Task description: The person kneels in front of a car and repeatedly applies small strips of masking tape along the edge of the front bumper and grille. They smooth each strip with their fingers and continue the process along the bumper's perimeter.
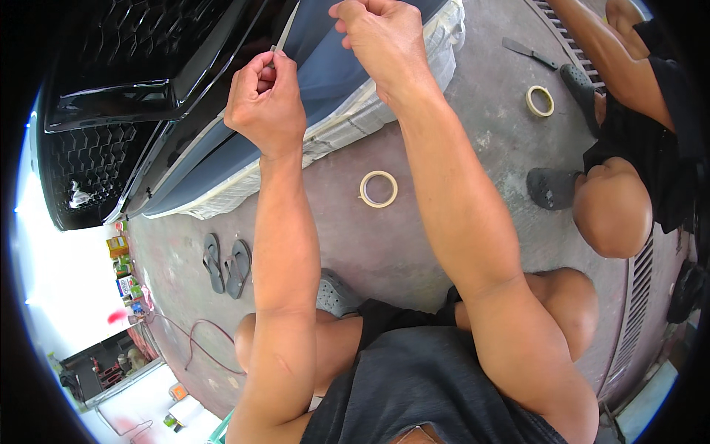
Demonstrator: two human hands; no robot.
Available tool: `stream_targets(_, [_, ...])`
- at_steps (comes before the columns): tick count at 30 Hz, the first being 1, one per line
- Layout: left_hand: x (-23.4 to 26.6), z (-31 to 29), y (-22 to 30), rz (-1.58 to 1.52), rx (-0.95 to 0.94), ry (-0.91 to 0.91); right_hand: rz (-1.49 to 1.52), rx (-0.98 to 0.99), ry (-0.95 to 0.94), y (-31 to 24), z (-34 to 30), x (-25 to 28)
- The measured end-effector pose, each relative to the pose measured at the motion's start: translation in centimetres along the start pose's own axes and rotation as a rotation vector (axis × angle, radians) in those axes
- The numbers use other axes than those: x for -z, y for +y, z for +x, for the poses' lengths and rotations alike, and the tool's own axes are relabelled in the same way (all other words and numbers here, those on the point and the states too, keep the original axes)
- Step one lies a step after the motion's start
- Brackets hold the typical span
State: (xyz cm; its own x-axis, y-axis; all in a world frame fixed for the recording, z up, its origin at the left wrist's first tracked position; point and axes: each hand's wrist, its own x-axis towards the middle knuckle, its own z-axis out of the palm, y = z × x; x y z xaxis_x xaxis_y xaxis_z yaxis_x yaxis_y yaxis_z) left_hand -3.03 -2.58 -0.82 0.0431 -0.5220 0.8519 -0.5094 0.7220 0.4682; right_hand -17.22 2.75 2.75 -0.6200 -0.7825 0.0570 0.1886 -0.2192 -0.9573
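Observation:
My left hand [268,103] is closed, thumb and forefinger pinching the end of a narrow pale strip [286,31] that looks like masking tape. That strip runs up along the seam between a glossy black car bumper [111,103] and a blue-grey panel [325,66]. To its right, my right hand [384,44] hovers over the panel with curled fingers, partly cut off by the top of the picture. Whatever its fingertips may grip cannot be made out. Whitish, wrinkled covering [414,96] lines the panel's lower edge.
On the concrete floor lie a roll of masking tape [365,200], a second roll [550,111] and a putty knife [529,53]. Another person [629,96] crouches at the right. Grey flip-flops [237,268] and a thin hose [191,342] lie at the left.

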Motion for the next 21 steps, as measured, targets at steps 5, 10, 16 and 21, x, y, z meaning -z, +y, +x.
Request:
stream_targets(5, [0.0, 0.1, 0.4, 0.004, 0.037, 0.001, -0.019, 0.001, 0.029, 0.0, 0.0, 0.3])
stream_targets(10, [0.1, 0.4, 0.7, 0.025, 0.052, 0.008, -0.036, -0.001, -0.001, -0.3, -0.1, 0.5])
stream_targets(16, [0.2, 0.3, 0.8, 0.003, 0.078, 0.002, -0.076, 0.083, -0.052, 0.5, -0.3, -0.2])
stream_targets(21, [0.2, 0.4, 1.0, 0.012, 0.100, -0.009, -0.100, 0.263, -0.112, 1.5, -0.9, -1.3])
